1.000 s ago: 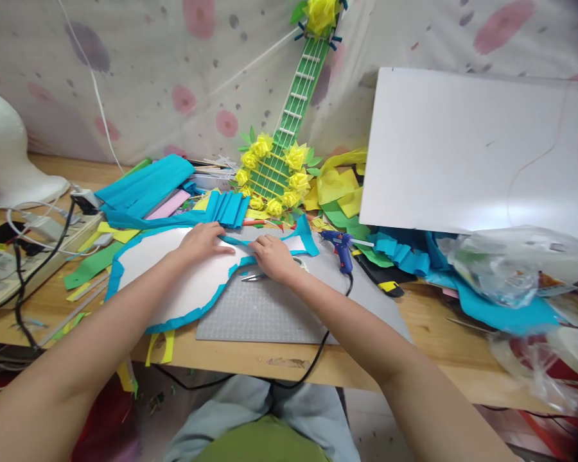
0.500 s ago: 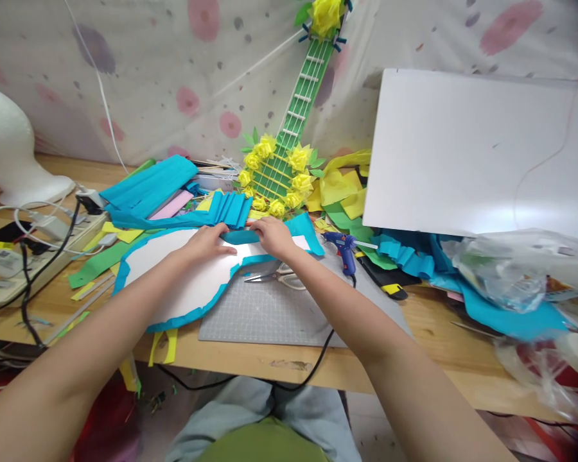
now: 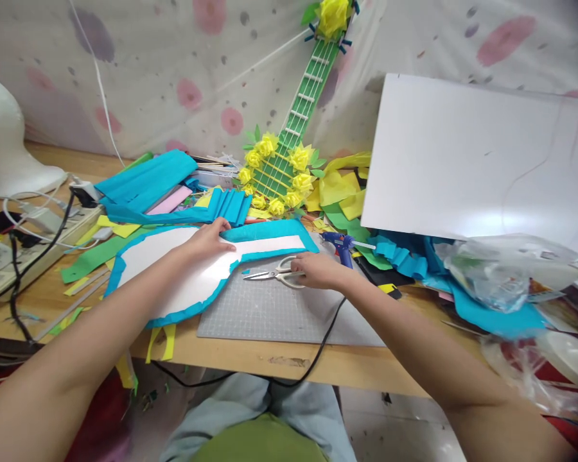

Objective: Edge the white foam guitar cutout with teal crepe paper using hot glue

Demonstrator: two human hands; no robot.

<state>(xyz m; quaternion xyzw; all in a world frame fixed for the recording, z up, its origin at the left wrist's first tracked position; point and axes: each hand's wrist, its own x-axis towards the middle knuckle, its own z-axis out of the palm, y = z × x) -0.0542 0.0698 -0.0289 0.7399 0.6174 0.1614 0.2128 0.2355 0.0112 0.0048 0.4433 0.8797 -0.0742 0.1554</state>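
White guitar-shaped cutout (image 3: 173,273), blue paper edging: flat near the table's front edge, partly on the grey cutting mat (image 3: 279,317). Left hand (image 3: 210,240): open, pressing it flat. Right hand (image 3: 318,271): fingers closing on scissors (image 3: 274,274) handles. No legible writing.

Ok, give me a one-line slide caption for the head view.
Left hand presses a blue-edged white cutout flat while the right hand touches the scissors on the cutting mat.
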